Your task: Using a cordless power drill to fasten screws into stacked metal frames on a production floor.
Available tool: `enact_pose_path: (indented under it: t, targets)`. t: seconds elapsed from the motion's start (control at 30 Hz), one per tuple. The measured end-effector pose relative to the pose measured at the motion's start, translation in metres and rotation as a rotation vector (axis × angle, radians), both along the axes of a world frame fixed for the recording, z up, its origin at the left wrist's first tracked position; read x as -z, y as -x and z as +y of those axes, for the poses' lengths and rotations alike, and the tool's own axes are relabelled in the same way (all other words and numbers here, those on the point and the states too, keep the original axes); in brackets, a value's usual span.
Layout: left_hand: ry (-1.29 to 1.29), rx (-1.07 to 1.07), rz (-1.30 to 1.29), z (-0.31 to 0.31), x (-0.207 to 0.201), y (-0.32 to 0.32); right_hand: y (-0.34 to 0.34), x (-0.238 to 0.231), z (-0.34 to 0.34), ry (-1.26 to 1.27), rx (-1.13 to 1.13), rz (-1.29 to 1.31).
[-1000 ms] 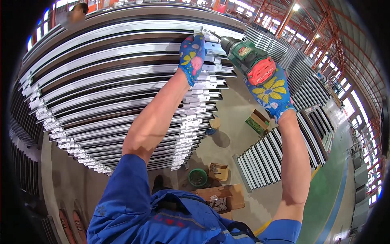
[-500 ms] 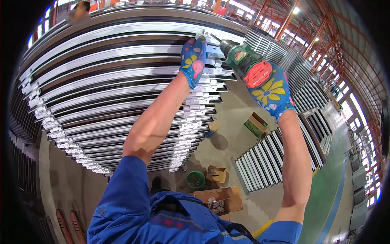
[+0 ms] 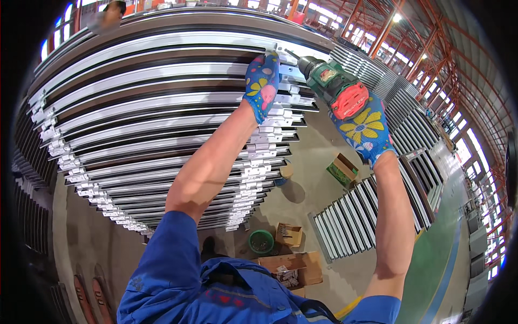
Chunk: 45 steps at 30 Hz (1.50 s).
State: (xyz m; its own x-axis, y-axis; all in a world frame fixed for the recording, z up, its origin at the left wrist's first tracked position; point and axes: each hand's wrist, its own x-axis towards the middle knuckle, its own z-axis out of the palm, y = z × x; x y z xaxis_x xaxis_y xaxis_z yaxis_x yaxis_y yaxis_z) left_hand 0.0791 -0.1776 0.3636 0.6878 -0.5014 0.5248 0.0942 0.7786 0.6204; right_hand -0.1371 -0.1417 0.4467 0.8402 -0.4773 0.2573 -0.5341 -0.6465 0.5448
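Note:
My right hand (image 3: pixel 365 129), in a blue flowered glove, is wrapped round a green cordless drill (image 3: pixel 333 81) with a red battery. The drill's bit points left at the end of the uppermost white metal frame bar (image 3: pixel 216 39). Just left of the bit, my left hand (image 3: pixel 263 86) in a matching glove is closed at the bar's end, near a small white bracket. Whatever its fingers pinch is hidden. Below, many more white and dark frames (image 3: pixel 178 110) lie stacked, with metal hinge-like brackets (image 3: pixel 256 156) along their ends.
On the floor below are a green basin (image 3: pixel 261 241), a small open carton (image 3: pixel 288 234), a larger carton (image 3: pixel 311 267) of small parts, and a green box (image 3: pixel 342 170). More frames (image 3: pixel 350 216) stand to the right. A person's head (image 3: pixel 114 7) shows beyond the stack.
The whole view has shifted slightly, so everything sits a little lower and further right. Both hands and the drill stay at nearly the same place by the bar's end.

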Motion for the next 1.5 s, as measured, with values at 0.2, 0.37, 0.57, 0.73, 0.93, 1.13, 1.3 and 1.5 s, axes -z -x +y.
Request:
enact_pose_path:
  t: [0.2,0.37,0.57,0.73,0.93,1.13,1.3,1.5]
  targets:
    - [-0.107,0.045,0.031,0.008,-0.004,0.003,0.002,0.018,-0.018,-0.022,-0.243,-0.3]
    - [-0.078,0.093,0.071,0.007,-0.004,0.003,0.007,0.017,-0.027,-0.061,-0.184,-0.285]
    - [-0.006,0.024,0.023,0.004,-0.003,0.004,0.017,0.026,-0.054,-0.177,-0.194,-0.337]
    - [-0.082,0.088,0.054,0.008,-0.005,0.002,0.024,0.037,-0.085,0.009,-0.102,-0.281]
    - [-0.217,0.081,0.008,0.012,-0.005,-0.001,0.026,0.029,-0.066,0.026,-0.222,-0.213]
    - [-0.303,0.252,0.088,0.037,-0.004,-0.013,0.074,0.067,-0.012,-0.776,-0.405,-0.919]
    - [-0.371,0.568,0.355,0.084,0.073,-0.026,0.105,0.132,0.038,-0.544,-0.334,-0.472]
    - [-0.703,0.664,0.743,0.214,0.295,0.029,0.083,0.259,0.07,-0.851,-0.358,-0.052]
